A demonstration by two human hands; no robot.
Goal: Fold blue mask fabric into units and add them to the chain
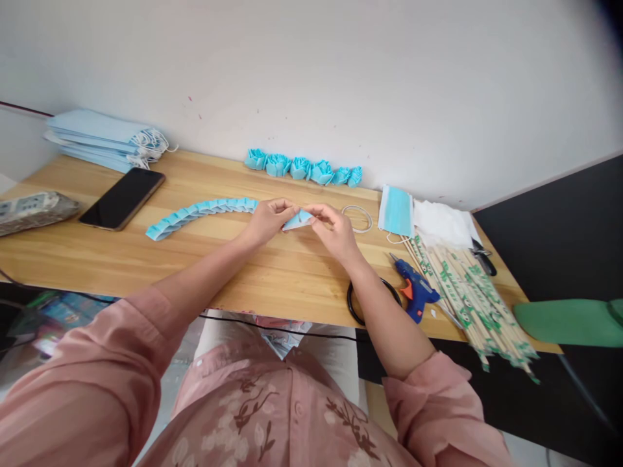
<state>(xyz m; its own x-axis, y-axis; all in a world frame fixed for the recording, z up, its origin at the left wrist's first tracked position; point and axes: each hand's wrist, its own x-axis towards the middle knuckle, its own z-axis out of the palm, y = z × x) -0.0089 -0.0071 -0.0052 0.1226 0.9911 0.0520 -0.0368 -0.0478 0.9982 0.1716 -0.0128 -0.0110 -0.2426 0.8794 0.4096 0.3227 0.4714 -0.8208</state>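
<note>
A long strip of light blue mask fabric [209, 208], folded into a row of small pleats, curves across the wooden table [214, 259]. Its right end runs up to my left hand [271, 219], whose thumb and fingers pinch the fabric. From the other side my right hand [334, 228] pinches the end piece [298, 220] between thumb and index finger. That end piece looks like a folded, pointed flap, blue with a white face. The fingertips of both hands are close together and partly cover the fabric.
Blue fabric flowers [300, 168] line the wall. Left are stacked masks [97, 138] and a phone [121, 198]. To the right lie a thin ring [370, 220], a mask [396, 214], a blue glue gun [416, 288], wrapped sticks [467, 292] and a green object [564, 322]. A black cable [292, 332] crosses the front edge.
</note>
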